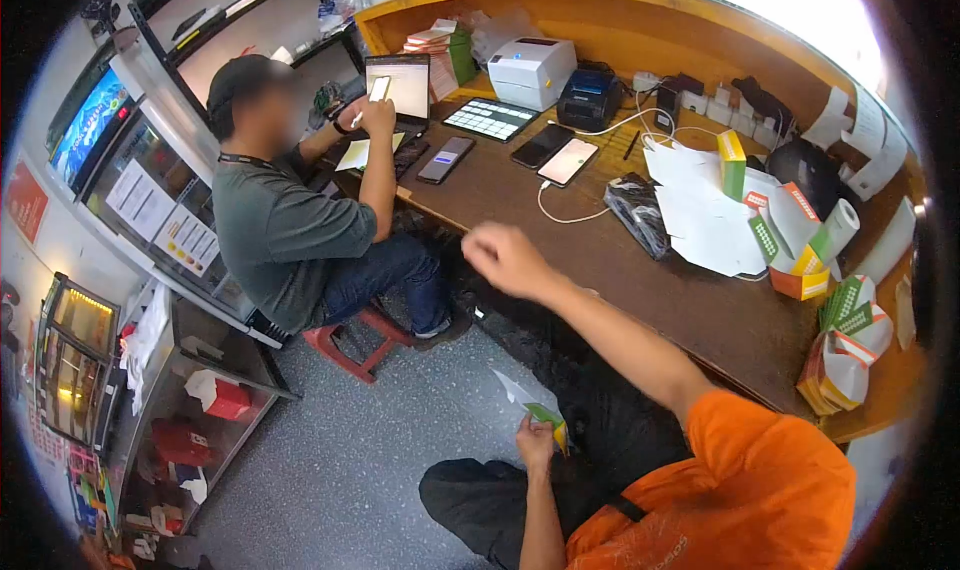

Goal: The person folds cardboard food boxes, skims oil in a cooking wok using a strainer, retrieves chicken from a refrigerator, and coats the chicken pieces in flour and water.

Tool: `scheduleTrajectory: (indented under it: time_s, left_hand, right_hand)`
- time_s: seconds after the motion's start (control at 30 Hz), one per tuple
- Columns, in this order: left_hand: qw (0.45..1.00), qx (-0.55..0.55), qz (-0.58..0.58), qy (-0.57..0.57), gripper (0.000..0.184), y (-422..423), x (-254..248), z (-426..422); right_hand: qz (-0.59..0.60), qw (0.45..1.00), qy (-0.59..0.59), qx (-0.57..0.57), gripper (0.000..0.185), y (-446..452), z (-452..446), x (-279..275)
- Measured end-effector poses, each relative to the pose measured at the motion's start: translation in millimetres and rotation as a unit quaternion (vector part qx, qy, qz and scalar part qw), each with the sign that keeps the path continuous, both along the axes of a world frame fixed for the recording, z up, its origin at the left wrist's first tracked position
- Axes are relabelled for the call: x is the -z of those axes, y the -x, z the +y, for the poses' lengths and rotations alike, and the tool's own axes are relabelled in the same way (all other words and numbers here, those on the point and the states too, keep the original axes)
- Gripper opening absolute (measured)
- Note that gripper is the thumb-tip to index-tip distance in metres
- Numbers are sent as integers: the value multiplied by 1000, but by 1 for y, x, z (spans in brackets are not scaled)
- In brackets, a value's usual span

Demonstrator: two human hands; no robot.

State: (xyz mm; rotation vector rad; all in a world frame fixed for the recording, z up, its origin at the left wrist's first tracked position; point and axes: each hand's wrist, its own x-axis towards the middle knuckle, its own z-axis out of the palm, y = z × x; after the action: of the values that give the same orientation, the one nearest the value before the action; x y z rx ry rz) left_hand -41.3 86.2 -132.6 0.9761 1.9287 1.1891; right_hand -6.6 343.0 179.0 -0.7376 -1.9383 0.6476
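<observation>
Low in the view, my left hand (pixel 536 442) is closed on a folded carton (pixel 545 416) with green, yellow and white faces, held above my dark trousers. My right hand (pixel 500 258) is raised at the desk's front edge, its fingers curled and smeared by motion; whether anything is in them is unclear. Beyond it lie two phones, a black one (pixel 542 146) and one with a lit screen (pixel 568 162) and a white cable. White carton sheets (pixel 700 205) lie on the desk, beside opened green, orange and white cartons (pixel 800 270).
A person (pixel 290 210) in a dark cap sits on a red stool (pixel 350 345), holding a phone at a laptop (pixel 400 85). A white printer (pixel 532 72), a black printer (pixel 590 97) and a tablet (pixel 490 120) stand on the brown desk (pixel 470 195). Nested cartons (pixel 840 365) stand at its right end.
</observation>
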Motion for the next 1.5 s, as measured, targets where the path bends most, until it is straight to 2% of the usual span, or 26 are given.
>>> scheduleTrajectory:
  time_s: [0.03, 0.07, 0.1, 0.17, 0.27, 0.3, 0.37, 0.43, 0.53, 0.57, 0.63, 0.7, 0.8, 0.93, 1.0, 1.07, 1.13, 1.17, 1.23, 1.27, 1.33, 1.37, 1.4, 1.43, 1.47, 1.5]
  left_hand:
    - [997, -6, -80, 17, 54, -4, -26, -1]
    - [986, -11, -160, 34, 62, -4, -40, 1]
    - [986, -12, -160, 34, 62, -2, -34, 1]
    - [992, 57, -106, 34, 74, 1, -16, -2]
    - [984, 54, -167, -8, 72, -7, -13, -3]
    - [993, 87, -78, 33, 69, -3, -19, -1]
    - [992, 87, -63, 69, 69, -3, -42, -1]
    - [991, 94, -44, 85, 69, -3, -45, 12]
    - [990, 101, -50, 86, 69, -5, -14, 0]
    - [988, 104, -88, 75, 67, -7, 13, -7]
    - [984, 105, -127, 66, 66, -7, 10, -2]
    - [986, 130, -44, 99, 62, -10, -7, 2]
    - [977, 156, -6, 148, 60, -12, -21, 9]
    - [977, 169, 42, 120, 61, -10, -22, 12]
    - [984, 155, 32, 78, 60, -9, -24, 10]
    - [986, 153, 4, 66, 61, -7, 2, 2]
    - [943, 193, 177, 207, 55, 0, 9, -1]
    - [942, 198, 187, 198, 55, 2, 16, -1]
    - [895, 222, 263, 282, 42, 8, 32, -2]
    - [895, 226, 268, 277, 42, 12, 37, -1]
    - [959, 161, 83, 220, 28, 12, 38, 0]
    - [956, 171, 82, 222, 28, 11, 37, -2]
    - [961, 159, 105, 201, 26, 8, 26, 3]
    - [965, 144, 127, 180, 24, 4, 19, 3]
    - [964, 151, 125, 182, 24, 2, 18, 2]
    - [971, 144, 96, 167, 24, 1, 20, 2]
  right_hand:
    - [-25, 995, -81, 53, 15, 9, 39, 7]
    - [-66, 990, -99, 81, 16, 16, 77, 23]
    - [-89, 986, -117, 79, 18, 19, 110, 42]
    - [-185, 969, -121, 113, 32, 20, 148, 68]
    - [-250, 948, -109, 167, 43, 43, 191, 87]
    - [-268, 938, -94, 201, 48, 50, 196, 85]
    - [-306, 930, -54, 196, 54, 62, 211, 83]
    - [-318, 923, -54, 211, 56, 70, 230, 78]
    - [-318, 920, -12, 230, 59, 81, 250, 74]
    - [-311, 919, -8, 240, 59, 83, 256, 75]
    - [-306, 919, -1, 248, 59, 87, 264, 73]
    - [-315, 919, 9, 238, 57, 87, 268, 73]
    - [-306, 923, 21, 232, 57, 86, 269, 73]
    - [-300, 927, 18, 225, 56, 84, 267, 71]
    - [-255, 933, -23, 251, 55, 85, 260, 66]
    - [-251, 911, -40, 326, 53, 81, 247, 58]
    - [-200, 913, -85, 346, 51, 80, 245, 73]
    - [-223, 924, -34, 307, 52, 72, 228, 59]
    - [-207, 918, -44, 336, 52, 69, 221, 77]
    - [-203, 911, -51, 355, 52, 66, 215, 85]
    - [-248, 912, 29, 325, 50, 61, 166, 62]
    - [-244, 934, 69, 252, 44, 49, 133, 49]
    - [-146, 975, 48, 160, 36, 38, 104, 56]
    - [4, 992, -31, 119, 24, 30, 58, 62]
    - [52, 997, -11, 61, 18, 13, 1, 49]
    - [25, 998, 60, -9, 18, -6, -46, 61]
